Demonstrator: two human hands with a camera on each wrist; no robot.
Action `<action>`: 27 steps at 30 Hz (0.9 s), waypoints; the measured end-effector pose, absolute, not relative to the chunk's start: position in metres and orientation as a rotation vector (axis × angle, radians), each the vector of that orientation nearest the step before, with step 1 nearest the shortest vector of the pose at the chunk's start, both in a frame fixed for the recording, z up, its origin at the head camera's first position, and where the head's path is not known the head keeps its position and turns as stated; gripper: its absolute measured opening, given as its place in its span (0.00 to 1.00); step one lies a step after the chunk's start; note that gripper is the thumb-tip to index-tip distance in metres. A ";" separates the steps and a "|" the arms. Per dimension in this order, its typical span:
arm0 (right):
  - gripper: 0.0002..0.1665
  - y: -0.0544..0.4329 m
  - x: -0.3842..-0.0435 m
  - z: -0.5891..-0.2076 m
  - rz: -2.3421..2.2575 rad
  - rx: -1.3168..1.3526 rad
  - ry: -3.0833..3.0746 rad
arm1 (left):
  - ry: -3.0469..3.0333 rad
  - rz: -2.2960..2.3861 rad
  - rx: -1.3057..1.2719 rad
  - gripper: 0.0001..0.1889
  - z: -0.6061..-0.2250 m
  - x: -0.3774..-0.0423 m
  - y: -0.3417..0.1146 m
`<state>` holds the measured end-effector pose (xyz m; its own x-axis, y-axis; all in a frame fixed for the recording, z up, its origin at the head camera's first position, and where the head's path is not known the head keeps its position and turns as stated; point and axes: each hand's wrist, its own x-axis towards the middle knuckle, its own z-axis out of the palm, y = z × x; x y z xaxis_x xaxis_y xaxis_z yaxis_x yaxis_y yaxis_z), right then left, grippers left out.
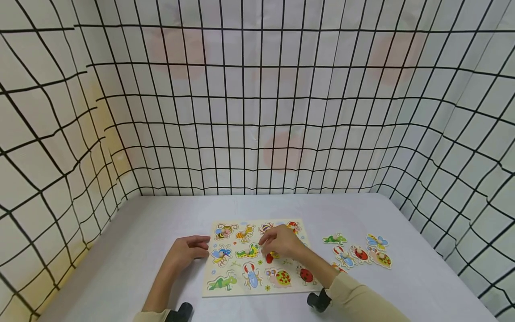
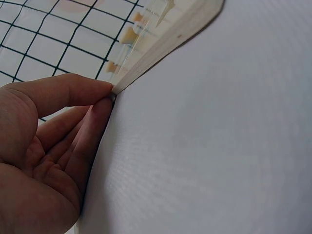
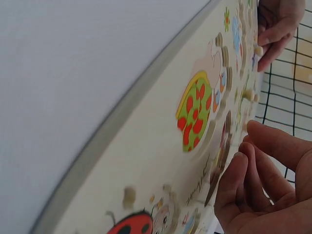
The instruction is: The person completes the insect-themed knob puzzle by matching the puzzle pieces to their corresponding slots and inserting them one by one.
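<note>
A cream wooden puzzle board (image 1: 237, 293) printed with insects lies on the table. My left hand (image 1: 183, 255) rests beside its left edge, fingertips touching the board's side (image 2: 161, 53). Over the board's middle, my right hand (image 1: 283, 243) pinches a red-and-yellow puzzle piece (image 1: 269, 258), mostly hidden under the fingers. In the right wrist view, the right hand's (image 3: 265, 178) thumb and fingertips come together just above the board. Knobbed pieces, such as the caterpillar (image 1: 247, 251) and the bee (image 1: 225, 231), sit in the board.
Right of the board lie several loose pieces: a grasshopper (image 1: 335, 239), a stag beetle (image 1: 343, 256), a ladybug (image 1: 360, 254), a snail (image 1: 380, 258) and a blue-winged insect (image 1: 377, 242). A black wire grid (image 1: 257, 125) before white cloth surrounds the table (image 1: 169, 214).
</note>
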<state>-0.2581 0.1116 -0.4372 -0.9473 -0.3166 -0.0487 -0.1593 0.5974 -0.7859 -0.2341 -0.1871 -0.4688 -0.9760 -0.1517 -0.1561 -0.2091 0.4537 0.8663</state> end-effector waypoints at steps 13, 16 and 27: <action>0.07 0.141 -0.259 -0.431 -1.241 -0.306 2.700 | 2.628 1.576 -0.332 0.22 -0.470 -0.236 -0.190; 0.07 0.147 -0.258 -0.432 -1.239 -0.310 2.714 | 2.629 1.569 -0.332 0.22 -0.469 -0.235 -0.190; 0.07 0.174 -0.253 -0.432 -1.266 -0.258 2.725 | 2.633 1.550 -0.336 0.22 -0.470 -0.236 -0.189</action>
<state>-0.2532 0.1738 -0.4318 -0.9776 -0.2064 -0.0416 -0.1014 0.6343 -0.7664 -0.2359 -0.1887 -0.4698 -0.9739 -0.1531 -0.1677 -0.2210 0.4682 0.8556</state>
